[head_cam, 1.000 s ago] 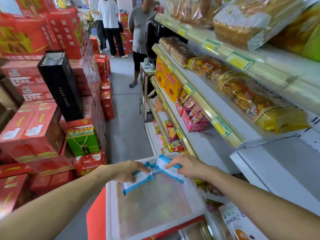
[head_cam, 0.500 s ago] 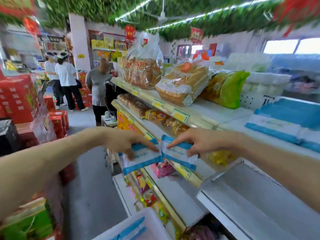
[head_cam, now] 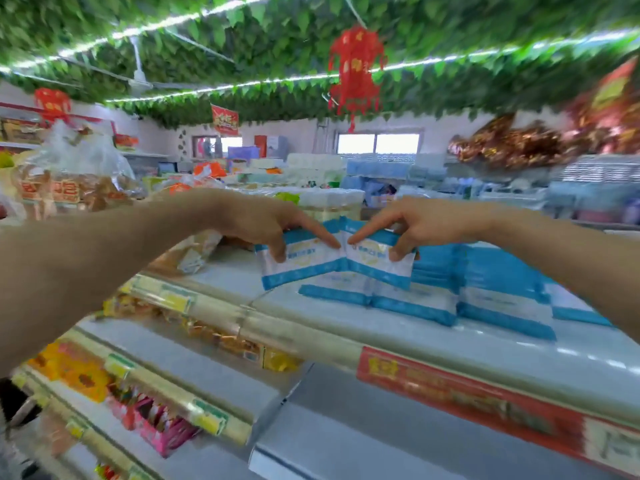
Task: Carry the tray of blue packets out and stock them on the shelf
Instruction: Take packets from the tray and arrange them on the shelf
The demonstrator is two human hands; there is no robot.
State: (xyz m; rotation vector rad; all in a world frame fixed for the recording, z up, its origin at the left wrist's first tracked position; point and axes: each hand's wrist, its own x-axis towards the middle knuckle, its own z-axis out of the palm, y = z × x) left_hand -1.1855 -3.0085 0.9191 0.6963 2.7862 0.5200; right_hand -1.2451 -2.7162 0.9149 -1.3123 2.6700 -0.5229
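Ceiling (head_cam: pixel 242 36) covered in green leaves, crossed by light strips; red lantern (head_cam: pixel 356 67) hung from it. Top shelf (head_cam: pixel 450 344) fitted with red label strip (head_cam: pixel 467 396) along front edge. Bagged bread (head_cam: pixel 69 188) set at shelf's left end. Stocked packets (head_cam: pixel 502 289) stacked toward right rear. Held packets (head_cam: pixel 311 261) kept side by side above shelf's middle, at stack's left end: one pinched by left hand (head_cam: pixel 263 220), other by right hand (head_cam: pixel 415 220).

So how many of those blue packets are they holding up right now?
2. The left packet is pinched by the left hand, the right packet by the right hand, edges meeting near the shelved stacks. More could hide behind each.
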